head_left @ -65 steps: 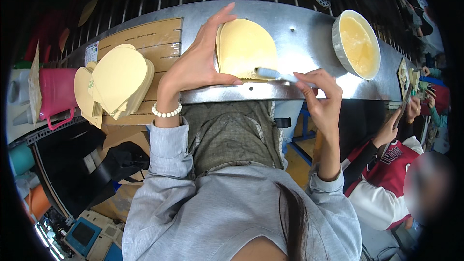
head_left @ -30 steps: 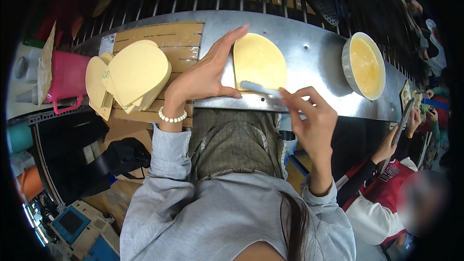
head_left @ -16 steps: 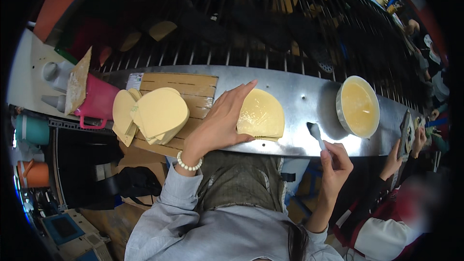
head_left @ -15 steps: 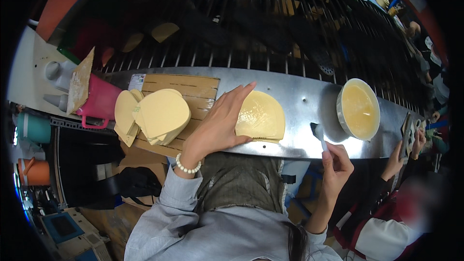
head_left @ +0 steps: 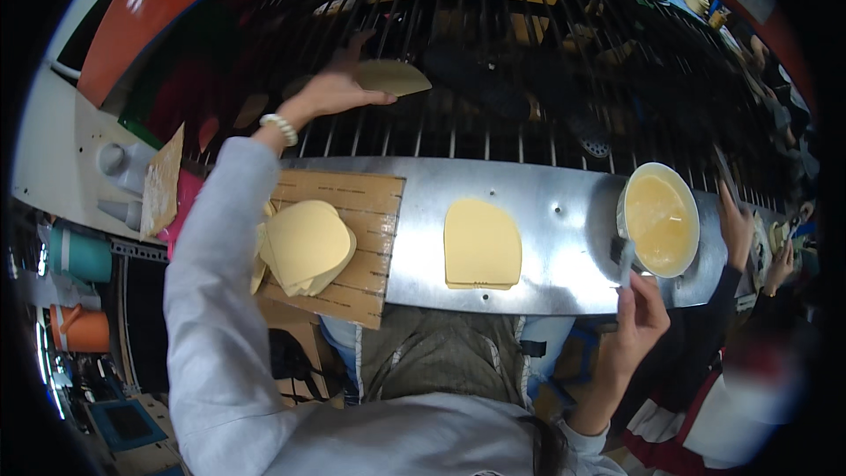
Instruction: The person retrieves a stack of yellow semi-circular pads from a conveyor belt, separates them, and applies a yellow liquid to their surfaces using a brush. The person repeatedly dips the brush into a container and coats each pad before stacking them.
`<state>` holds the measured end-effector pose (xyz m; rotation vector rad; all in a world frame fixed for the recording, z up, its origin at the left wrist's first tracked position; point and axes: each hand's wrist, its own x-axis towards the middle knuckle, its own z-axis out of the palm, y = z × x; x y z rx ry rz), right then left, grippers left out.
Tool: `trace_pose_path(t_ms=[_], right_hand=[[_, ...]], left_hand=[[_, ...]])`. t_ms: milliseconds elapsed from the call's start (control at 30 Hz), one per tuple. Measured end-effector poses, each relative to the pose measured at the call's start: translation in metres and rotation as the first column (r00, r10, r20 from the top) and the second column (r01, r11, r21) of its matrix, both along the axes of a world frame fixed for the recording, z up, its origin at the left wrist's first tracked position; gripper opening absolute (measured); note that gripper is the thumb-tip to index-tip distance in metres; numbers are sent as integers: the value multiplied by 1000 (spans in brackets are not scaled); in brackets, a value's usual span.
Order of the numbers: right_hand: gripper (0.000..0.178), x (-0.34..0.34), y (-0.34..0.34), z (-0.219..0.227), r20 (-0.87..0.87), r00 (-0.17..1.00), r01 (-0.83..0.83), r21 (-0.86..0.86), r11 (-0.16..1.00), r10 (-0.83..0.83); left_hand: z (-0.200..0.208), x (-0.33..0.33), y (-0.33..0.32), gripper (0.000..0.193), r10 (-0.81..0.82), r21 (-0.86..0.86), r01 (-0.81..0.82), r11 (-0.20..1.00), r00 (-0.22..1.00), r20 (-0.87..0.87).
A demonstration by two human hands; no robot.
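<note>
My left hand (head_left: 339, 92), a little blurred, reaches over the dark rack and holds a cream-coloured, round-topped flat piece (head_left: 398, 78) by its left end. Closed around the pale handle of a small brush (head_left: 626, 266), my right hand (head_left: 643, 310) is at the near side of a white bowl (head_left: 694, 222). The brush's dark tip is beside the bowl's left rim, and yellowish liquid (head_left: 656, 216) fills much of the bowl. A small stack of similar cream pieces (head_left: 483, 242) lies on the metal ledge (head_left: 551, 251) between my arms.
A taller pile of cream pieces (head_left: 308, 242) rests on a cardboard sheet (head_left: 374, 242) at left. Beyond the ledge runs the rack of bars (head_left: 520, 137) carrying dark sole-shaped items (head_left: 480, 84). Another person's hand (head_left: 736, 229) works close by on the right.
My left hand has left the small stack and gone forward and left over the rack, with a cream piece in it. The right hand has brought the brush over to the bowl.
</note>
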<state>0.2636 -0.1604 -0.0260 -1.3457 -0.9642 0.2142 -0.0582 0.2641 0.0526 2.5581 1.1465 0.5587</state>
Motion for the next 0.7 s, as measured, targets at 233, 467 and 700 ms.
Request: trace_pose_path(t_ms=[233, 467, 700], right_hand=[[19, 42, -52, 35, 74, 949, 314, -183, 932, -305], [13, 91, -26, 46, 900, 322, 815, -106, 570, -293], [9, 115, 21, 34, 948, 208, 844, -50, 534, -241]], left_hand=[[-109, -2, 71, 107, 11, -139, -44, 989, 973, -230], [-141, -34, 116, 92, -59, -199, -8, 980, 943, -329], [-163, -30, 139, 88, 56, -177, -120, 977, 943, -329]])
